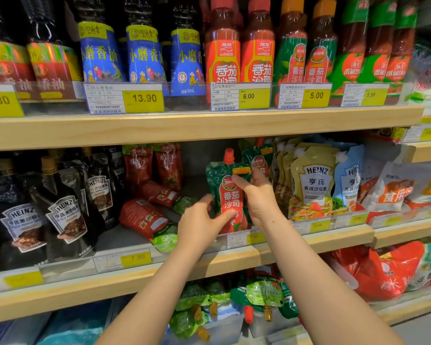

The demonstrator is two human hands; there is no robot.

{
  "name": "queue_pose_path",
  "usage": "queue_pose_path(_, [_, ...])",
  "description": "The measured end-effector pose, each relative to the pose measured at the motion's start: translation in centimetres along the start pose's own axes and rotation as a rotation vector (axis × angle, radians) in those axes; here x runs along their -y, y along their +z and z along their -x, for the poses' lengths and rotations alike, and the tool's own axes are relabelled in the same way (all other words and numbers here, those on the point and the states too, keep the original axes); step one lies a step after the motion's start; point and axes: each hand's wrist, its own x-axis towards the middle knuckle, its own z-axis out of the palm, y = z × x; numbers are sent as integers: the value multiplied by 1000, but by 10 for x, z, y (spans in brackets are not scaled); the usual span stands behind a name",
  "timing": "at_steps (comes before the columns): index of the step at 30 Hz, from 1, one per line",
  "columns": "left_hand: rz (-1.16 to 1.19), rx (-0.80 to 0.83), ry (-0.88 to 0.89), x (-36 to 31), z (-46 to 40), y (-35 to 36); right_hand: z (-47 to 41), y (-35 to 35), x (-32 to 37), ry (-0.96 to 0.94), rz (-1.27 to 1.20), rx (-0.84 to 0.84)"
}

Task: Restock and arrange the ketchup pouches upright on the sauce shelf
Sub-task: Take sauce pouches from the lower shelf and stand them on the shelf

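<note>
A green and red ketchup pouch (228,188) with a red cap stands upright at the front of the middle shelf (284,241). My left hand (200,224) grips its lower left side, thumb across the front. My right hand (258,195) holds its right edge, thumb on the label. Behind it stands a second green pouch (259,155). Further left, red ketchup pouches (147,217) lie flat on the shelf, and two red pouches (152,163) stand at the back.
Black Heinz pepper sauce pouches (65,212) fill the left of the shelf, yellow Heinz salad dressing pouches (311,185) the right. Bottles (222,48) line the shelf above. More green pouches (259,295) lie in a bin below. Price tags run along the shelf edges.
</note>
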Motion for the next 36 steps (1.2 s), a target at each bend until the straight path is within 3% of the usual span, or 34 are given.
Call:
queue_pose_path(5, [-60,8,-54,3,9,11,7,-36,-3,-25,173,15])
queue_pose_path(11, [35,121,-247,-3,-31,23,19,-106,-9,-213,921,-19])
queue_pose_path(17, [-58,133,-298,-6,-68,42,16,-105,-26,-371,1465,-146])
queue_pose_path(27, [-14,39,-238,7,-79,52,17,-106,-33,-486,1490,-202])
queue_pose_path(32, [41,110,-222,4,-67,32,18,-103,-24,-294,1445,-107])
queue_pose_path(36, [59,164,-80,35,-37,-27,19,-87,-8,-129,1312,20])
